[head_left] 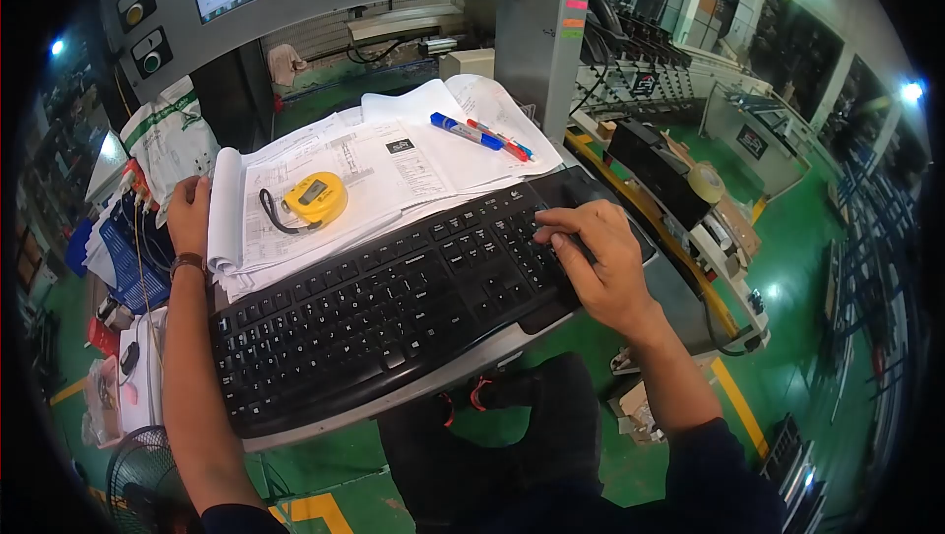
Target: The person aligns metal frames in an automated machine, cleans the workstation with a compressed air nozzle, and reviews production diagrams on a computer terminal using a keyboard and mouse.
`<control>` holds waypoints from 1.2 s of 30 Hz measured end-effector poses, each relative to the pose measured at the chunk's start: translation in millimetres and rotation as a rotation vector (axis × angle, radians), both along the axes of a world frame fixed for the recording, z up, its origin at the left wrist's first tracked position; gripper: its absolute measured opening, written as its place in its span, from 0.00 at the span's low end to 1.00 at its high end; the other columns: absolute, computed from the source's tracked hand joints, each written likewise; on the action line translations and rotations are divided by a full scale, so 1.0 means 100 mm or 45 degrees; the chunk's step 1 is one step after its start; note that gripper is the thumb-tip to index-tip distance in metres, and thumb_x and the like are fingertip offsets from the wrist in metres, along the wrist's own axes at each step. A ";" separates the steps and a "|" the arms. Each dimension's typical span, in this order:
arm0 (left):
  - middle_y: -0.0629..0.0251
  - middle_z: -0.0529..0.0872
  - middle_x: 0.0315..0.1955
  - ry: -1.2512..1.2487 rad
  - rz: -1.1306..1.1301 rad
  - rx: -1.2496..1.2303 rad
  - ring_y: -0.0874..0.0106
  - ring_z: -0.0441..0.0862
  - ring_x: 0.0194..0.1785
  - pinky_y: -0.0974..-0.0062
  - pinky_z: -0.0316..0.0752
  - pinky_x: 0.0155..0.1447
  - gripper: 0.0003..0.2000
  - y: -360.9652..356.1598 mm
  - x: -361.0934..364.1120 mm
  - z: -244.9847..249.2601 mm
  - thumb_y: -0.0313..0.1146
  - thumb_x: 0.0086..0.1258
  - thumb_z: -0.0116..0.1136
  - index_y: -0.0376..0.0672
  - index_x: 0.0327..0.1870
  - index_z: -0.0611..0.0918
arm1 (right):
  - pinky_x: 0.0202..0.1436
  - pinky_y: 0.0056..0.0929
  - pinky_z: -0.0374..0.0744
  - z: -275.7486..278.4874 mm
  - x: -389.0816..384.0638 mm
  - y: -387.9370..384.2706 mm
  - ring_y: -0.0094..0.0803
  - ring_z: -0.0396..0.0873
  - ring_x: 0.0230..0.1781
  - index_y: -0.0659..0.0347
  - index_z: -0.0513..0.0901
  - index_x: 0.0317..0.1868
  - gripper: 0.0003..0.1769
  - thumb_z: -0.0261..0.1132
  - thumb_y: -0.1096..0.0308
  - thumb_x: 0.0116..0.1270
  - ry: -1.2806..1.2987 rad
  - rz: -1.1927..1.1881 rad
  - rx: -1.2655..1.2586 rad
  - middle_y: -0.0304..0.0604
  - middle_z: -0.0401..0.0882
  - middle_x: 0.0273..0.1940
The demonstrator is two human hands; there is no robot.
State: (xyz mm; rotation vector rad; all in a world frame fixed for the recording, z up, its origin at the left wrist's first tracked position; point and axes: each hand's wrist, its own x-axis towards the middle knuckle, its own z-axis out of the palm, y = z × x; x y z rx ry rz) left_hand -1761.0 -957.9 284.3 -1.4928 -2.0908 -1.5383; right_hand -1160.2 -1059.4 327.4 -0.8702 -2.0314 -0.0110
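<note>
Right hand (596,253) loosely curled, empty, over the keyboard (345,322) number pad (529,247); light single-key taps would suit. Left hand (189,211) beside curled papers (225,209); grip unclear.

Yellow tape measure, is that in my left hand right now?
No, the yellow tape measure lies on the papers, with the left hand apart from it at their left side.
</note>
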 end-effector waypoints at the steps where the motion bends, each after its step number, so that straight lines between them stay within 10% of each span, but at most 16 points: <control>1: 0.49 0.92 0.50 -0.003 -0.001 0.001 0.61 0.90 0.54 0.66 0.80 0.62 0.24 0.00 0.00 0.00 0.49 0.79 0.63 0.34 0.59 0.86 | 0.57 0.35 0.70 -0.01 0.01 0.00 0.31 0.80 0.43 0.58 0.88 0.56 0.16 0.66 0.78 0.70 -0.001 -0.001 0.001 0.32 0.91 0.40; 36: 0.48 0.92 0.50 -0.021 -0.016 0.007 0.61 0.90 0.55 0.67 0.80 0.62 0.24 0.05 -0.09 -0.04 0.49 0.79 0.63 0.34 0.60 0.86 | 0.56 0.37 0.71 0.04 -0.07 0.06 0.36 0.78 0.45 0.60 0.86 0.59 0.17 0.63 0.77 0.71 -0.036 0.032 -0.059 0.34 0.89 0.39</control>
